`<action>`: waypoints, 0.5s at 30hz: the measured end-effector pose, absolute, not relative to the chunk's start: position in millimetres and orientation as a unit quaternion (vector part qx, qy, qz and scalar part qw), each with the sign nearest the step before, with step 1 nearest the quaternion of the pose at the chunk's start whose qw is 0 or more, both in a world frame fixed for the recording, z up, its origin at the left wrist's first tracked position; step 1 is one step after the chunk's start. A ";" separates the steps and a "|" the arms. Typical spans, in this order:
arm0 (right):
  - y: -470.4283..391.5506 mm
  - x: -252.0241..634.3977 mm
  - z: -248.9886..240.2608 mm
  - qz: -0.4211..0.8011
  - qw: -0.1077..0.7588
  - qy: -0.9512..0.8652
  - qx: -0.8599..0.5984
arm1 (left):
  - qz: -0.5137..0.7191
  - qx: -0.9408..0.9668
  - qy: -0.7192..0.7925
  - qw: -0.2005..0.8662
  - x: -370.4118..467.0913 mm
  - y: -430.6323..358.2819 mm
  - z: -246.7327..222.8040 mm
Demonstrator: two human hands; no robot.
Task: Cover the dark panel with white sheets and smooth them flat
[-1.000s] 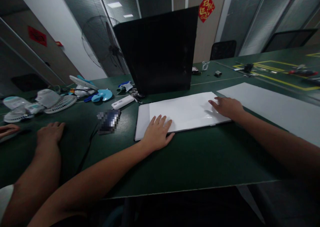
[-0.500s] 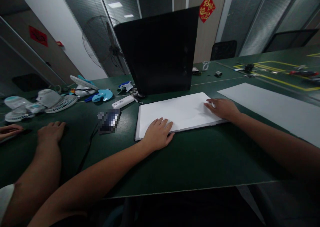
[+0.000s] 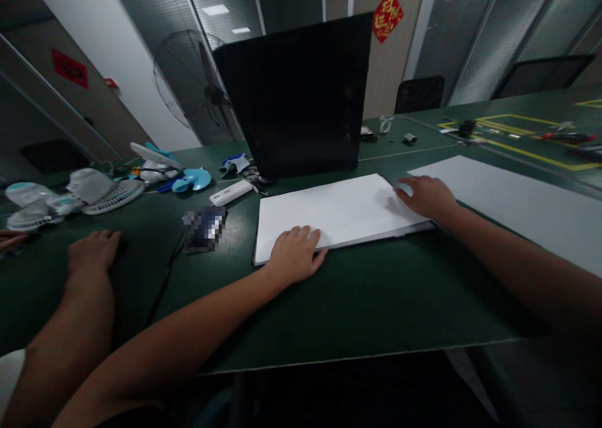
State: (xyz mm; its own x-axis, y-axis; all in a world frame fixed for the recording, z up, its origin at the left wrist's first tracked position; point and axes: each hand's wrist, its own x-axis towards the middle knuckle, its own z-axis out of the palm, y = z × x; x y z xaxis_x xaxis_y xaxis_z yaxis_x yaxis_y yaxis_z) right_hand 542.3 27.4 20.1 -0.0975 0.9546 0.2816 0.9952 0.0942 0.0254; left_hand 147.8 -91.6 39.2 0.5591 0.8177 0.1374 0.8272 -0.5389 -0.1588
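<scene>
A pad of white paper [image 3: 338, 208] with a dark backing lies on the green table [image 3: 376, 302] before me. Across its lower left part rests my left hand [image 3: 296, 252], palm down, fingers a little apart. My right hand [image 3: 427, 197] is at the pad's right edge, thumb and forefinger spread apart, with nothing visible between them; its other fingers are partly hidden. Beyond that hand lies a large white sheet [image 3: 512, 202].
A black panel [image 3: 301, 95] stands upright behind the pad. To the left are a white power strip-like device [image 3: 231, 192], a blurred phone-like item [image 3: 205, 229], fan parts [image 3: 113, 196] and another person's arm [image 3: 91, 290].
My right hand has shifted right toward the pad's edge and its thumb and forefinger have parted; the small white item at its fingertips no longer shows. My left hand has barely moved.
</scene>
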 end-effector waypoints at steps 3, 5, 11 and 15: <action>37.6 579.7 11.7 -0.128 0.081 -0.671 -0.726 | -0.021 -0.877 -0.469 0.097 147.8 -92.4 40.3; 43.8 604.1 5.1 -0.119 0.070 -0.601 -0.787 | -0.022 -0.878 -0.469 0.096 147.8 -92.7 40.4; 53.5 629.5 2.3 0.014 0.050 -0.470 -0.881 | -0.022 -0.880 -0.467 0.090 147.4 -92.4 39.1; 48.0 618.4 6.7 -0.025 0.038 -0.528 -0.848 | -0.025 -0.880 -0.465 0.094 147.9 -93.1 39.7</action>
